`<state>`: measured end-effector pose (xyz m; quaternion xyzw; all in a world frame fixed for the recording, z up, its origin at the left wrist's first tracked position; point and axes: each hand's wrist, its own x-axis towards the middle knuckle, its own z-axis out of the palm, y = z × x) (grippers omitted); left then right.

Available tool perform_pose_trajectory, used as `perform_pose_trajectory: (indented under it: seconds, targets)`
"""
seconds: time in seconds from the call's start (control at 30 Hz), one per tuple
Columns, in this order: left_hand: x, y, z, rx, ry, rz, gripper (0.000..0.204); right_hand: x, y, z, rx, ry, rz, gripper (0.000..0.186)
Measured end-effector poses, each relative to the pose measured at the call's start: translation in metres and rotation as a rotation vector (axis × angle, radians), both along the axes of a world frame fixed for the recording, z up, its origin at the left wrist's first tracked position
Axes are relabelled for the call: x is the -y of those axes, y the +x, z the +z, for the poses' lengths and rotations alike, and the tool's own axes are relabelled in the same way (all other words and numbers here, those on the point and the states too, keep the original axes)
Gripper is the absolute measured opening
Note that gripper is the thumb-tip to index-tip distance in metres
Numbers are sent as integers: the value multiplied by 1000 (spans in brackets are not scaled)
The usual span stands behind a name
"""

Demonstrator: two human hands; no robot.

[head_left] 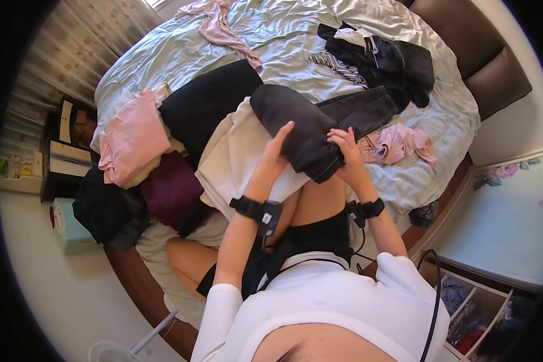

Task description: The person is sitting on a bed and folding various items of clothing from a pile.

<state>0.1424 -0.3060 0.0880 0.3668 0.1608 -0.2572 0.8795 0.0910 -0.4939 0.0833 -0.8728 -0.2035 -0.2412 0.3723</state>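
A pair of black denim trousers (292, 117), partly folded into a thick bundle, is between my two hands above the bed. My left hand (276, 151) grips its left side, thumb up along the cloth and the other fingers hidden beneath. On the right edge, my right hand (347, 151) is closed with its fingers curled over the fabric. Behind it lies a flat dark denim length (362, 111); whether it belongs to the same trousers I cannot tell. A cream folded garment (226, 157) lies under and left of the bundle.
Left are a folded black garment (208, 102), a pink stack (136, 139), purple cloth (172, 184) and black cloth (105, 205). Dark clothes (404, 66) pile up far right, with crumpled pink cloth (398, 143) nearer. An open drawer (479, 308) sits lower right, a fan (111, 351) lower left.
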Motion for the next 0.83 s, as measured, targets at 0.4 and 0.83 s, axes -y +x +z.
perform_pose_trajectory:
  seconds: [0.4, 0.83]
  targets:
    - [32, -13, 27, -98, 207, 190, 40, -8, -36, 5, 264, 18, -199, 69]
    - [28, -40, 43, 159, 366, -69, 56, 40, -42, -8, -580, 1507, -219, 41]
